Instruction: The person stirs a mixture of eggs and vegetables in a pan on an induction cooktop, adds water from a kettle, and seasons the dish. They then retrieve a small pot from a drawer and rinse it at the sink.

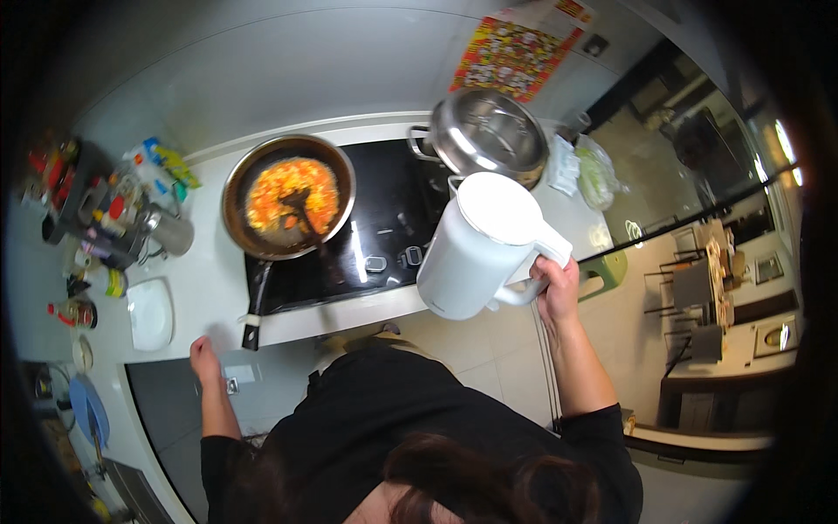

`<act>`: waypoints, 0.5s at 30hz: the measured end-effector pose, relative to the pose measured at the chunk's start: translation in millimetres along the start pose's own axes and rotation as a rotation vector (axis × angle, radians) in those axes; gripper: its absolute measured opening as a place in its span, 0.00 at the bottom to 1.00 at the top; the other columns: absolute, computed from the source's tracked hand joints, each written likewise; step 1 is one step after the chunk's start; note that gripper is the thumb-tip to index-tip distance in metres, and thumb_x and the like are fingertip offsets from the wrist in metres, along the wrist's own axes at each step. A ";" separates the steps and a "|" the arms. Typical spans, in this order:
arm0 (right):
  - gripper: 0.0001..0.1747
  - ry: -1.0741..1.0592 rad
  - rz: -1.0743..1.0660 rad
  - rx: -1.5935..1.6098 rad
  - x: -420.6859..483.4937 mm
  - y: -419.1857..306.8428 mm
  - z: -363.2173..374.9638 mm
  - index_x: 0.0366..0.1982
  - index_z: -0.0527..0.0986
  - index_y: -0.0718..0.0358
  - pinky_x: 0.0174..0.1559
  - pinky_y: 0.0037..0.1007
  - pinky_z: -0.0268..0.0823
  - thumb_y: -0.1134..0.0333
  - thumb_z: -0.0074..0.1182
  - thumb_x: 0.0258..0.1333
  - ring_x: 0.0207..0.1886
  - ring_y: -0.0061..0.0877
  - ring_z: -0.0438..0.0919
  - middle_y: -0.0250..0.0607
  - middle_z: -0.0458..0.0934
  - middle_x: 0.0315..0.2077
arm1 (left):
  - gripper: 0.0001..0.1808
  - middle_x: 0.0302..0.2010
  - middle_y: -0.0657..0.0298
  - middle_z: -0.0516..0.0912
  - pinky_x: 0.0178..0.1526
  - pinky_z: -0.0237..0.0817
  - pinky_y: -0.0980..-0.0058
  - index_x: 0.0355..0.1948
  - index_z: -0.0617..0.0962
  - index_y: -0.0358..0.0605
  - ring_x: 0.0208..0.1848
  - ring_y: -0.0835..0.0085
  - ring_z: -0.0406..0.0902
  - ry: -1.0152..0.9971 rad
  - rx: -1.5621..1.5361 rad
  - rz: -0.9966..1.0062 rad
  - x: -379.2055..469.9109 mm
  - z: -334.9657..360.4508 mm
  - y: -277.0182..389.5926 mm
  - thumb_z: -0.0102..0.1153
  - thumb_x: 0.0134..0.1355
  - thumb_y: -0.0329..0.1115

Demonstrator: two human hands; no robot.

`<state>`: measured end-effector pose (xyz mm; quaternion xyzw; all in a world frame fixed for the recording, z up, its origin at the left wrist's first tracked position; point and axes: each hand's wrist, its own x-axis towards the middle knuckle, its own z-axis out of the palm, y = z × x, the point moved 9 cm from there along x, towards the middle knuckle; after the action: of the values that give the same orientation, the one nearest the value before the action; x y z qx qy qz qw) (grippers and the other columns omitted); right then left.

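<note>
My right hand [558, 285] grips the handle of a white electric kettle [452, 255], lid on, held up over the front edge of the counter. The kettle tilts somewhat and hides part of the cooktop's right side. My left hand [205, 360] hangs by the counter edge below a square white dish [150, 316]; its fingers are curled, and I see nothing in them. On the black cooktop [380, 177] sits a frying pan [230, 223] of red and yellow food, apparently tomato and egg. A dark spatula [302, 209] rests in it, while the pan's black handle [255, 304] points toward me.
Behind the kettle stands a stainless steel pot [488, 131]. Bagged green vegetables [596, 173] lie to its right. Condiment bottles and a metal jug [167, 229] crowd the left counter. A blue basin [90, 409] is at far left, and a glass partition [655, 150] borders the right.
</note>
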<state>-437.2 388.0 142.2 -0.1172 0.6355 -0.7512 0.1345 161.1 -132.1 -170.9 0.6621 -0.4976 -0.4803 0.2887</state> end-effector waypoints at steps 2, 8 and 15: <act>0.11 0.131 0.016 -0.026 -9.5 0.2 -44.1 0.40 0.76 0.67 0.33 0.23 0.62 0.77 0.56 0.52 0.28 0.18 0.70 0.32 0.75 0.26 | 0.11 0.43 0.64 0.83 0.50 0.68 0.75 0.46 0.82 0.40 0.44 0.75 0.76 0.033 0.035 0.020 1.9 1.9 -4.9 0.58 0.68 0.35; 0.12 0.506 -0.003 -0.154 0.1 11.4 -169.3 0.41 0.76 0.65 0.32 0.21 0.60 0.76 0.55 0.52 0.28 0.15 0.68 0.28 0.74 0.27 | 0.11 0.40 0.67 0.81 0.46 0.65 0.76 0.46 0.81 0.41 0.41 0.77 0.74 0.121 -0.002 0.070 -16.6 2.7 8.3 0.58 0.69 0.37; 0.16 0.697 -0.229 -0.157 101.0 77.0 -274.3 0.45 0.77 0.66 0.39 0.26 0.67 0.76 0.55 0.52 0.35 0.21 0.75 0.31 0.77 0.33 | 0.11 0.40 0.68 0.81 0.47 0.66 0.75 0.45 0.81 0.42 0.42 0.78 0.74 0.171 -0.009 0.162 -57.6 8.4 41.8 0.59 0.69 0.38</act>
<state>-622.9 593.7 21.6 0.0653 0.6815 -0.7053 -0.1842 135.0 -91.5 -118.0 0.6569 -0.5210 -0.3994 0.3708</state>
